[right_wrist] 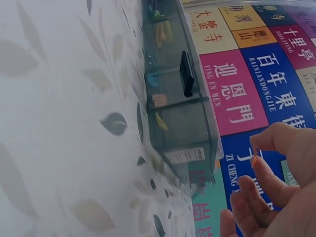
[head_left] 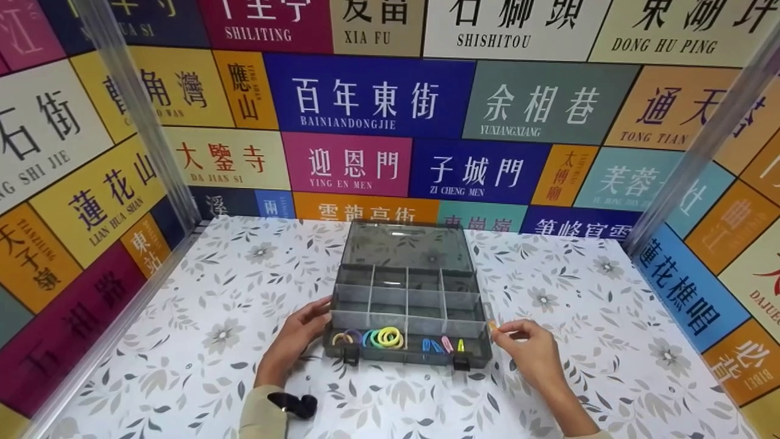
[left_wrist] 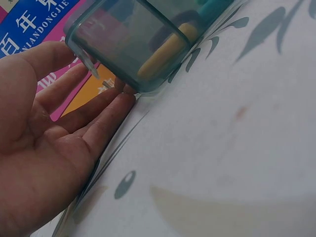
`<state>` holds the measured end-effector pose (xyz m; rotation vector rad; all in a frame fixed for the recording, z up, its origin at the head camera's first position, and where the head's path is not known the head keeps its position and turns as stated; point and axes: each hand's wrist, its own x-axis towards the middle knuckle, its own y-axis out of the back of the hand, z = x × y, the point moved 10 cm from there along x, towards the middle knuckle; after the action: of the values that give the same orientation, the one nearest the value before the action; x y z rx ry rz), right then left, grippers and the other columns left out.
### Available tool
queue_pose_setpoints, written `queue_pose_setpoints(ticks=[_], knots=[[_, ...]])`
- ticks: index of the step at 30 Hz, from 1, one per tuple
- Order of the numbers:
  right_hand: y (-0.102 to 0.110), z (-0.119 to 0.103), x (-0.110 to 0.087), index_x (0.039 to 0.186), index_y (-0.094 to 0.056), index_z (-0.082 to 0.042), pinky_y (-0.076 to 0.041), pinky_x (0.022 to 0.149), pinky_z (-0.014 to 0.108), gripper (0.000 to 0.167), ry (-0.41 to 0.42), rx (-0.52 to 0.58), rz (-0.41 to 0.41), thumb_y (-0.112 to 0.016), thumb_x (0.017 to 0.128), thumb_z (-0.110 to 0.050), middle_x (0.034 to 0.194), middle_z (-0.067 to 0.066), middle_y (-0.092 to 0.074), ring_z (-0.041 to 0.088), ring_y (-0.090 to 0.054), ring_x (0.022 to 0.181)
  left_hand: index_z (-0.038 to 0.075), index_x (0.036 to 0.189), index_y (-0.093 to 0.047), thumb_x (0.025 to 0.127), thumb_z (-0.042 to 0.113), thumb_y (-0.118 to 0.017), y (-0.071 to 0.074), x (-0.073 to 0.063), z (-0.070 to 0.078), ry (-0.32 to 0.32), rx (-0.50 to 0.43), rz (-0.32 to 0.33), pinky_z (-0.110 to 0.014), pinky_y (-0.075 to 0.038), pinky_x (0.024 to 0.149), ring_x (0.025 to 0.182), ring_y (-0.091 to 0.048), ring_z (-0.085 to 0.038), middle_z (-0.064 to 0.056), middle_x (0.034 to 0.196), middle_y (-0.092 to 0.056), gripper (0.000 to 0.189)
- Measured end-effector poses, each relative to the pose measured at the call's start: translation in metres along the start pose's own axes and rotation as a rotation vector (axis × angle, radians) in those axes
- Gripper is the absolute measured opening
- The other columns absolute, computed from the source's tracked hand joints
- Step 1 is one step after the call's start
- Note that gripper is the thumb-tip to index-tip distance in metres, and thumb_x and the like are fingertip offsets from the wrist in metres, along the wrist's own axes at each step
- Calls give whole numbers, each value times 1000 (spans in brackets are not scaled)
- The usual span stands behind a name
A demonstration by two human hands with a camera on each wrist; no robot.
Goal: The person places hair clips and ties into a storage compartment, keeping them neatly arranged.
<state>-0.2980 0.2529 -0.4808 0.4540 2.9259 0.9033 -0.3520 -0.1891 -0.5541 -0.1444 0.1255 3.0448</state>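
A small orange clip [head_left: 492, 327] is pinched in the right hand [head_left: 531, 353] — just right of the organizer box [head_left: 407, 317], whose left wall is touched by the flat, unclenched left hand [head_left: 298, 332].

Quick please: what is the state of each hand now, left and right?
Left hand: open, straight fingers touching the organizer box at its left corner.
Right hand: pinching a small orange clip beside the box.

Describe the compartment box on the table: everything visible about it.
The organizer box looks like smoky translucent plastic, its lid open and tilted back. Dividers split it into rows of compartments. The front row holds colored hair ties and small clips; two dark latches hang in front. It sits on the floral table, left hand touching its left corner.
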Motion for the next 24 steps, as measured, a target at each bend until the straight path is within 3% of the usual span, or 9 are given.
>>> queue_pose_setpoints(ticks=[14,19,24], knots=[[-22,-8,-15,84,-76,-14,-46,76,25,15,18,-44,53,-80,81,-28,108,9,-67,21,-58,99,24,144,-55,99,27,-63,-1,-2,1,-8,-11,-6,-50,-42,116,138,-51,-28,-8,150,-53,47],[-26,-9,-17,83,-76,-14,-43,75,28,13,10,-83,86,-78,80,-27,105,11,-64,23,-57,97,23,145,-54,99,28,-64,-1,-2,2,-14,-9,-4,-49,-43,116,137,-51,-28,-8,150,-53,47],[-30,-2,-17,86,-75,-14,-45,73,32,18,-47,-123,75,-75,81,-31,109,12,-63,24,-57,100,23,144,-55,99,26,-63,-1,-1,1,-17,-3,-2,-48,-44,116,137,-51,-28,-9,150,-53,46]])
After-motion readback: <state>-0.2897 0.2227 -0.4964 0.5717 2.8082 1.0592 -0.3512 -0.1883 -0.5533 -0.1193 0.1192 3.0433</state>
